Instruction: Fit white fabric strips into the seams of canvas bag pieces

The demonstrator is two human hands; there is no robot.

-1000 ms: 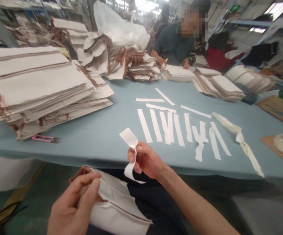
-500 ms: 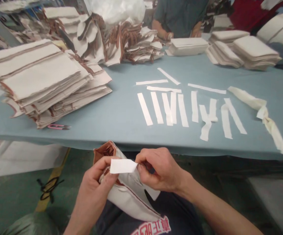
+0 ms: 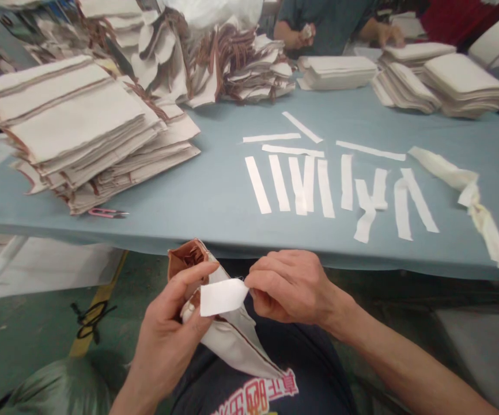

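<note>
A cream fabric piece with brown edging [image 3: 236, 340] lies on my lap below the table edge. My left hand [image 3: 176, 317] grips its upper part, forefinger and thumb on either side of a short white strip [image 3: 222, 297]. The strip's right end comes to a point at the fingertips of my right hand [image 3: 288, 286], which are pinched together there. A thin thread shows near that point. Several white strips [image 3: 325, 187] lie spread on the blue-grey table [image 3: 180, 202].
A large stack of cream fabric pieces [image 3: 76, 121] fills the table's left, with pink thread snips [image 3: 108, 213] before it. A twisted pale strip [image 3: 448, 173] lies at right. Folded stacks [image 3: 465, 75] and a person's hands [image 3: 385, 33] are across the table.
The view has shifted slightly. My left forefinger has lifted and stretched out above the strip. Across the table, the person's hands have moved, one now over the folded stacks.
</note>
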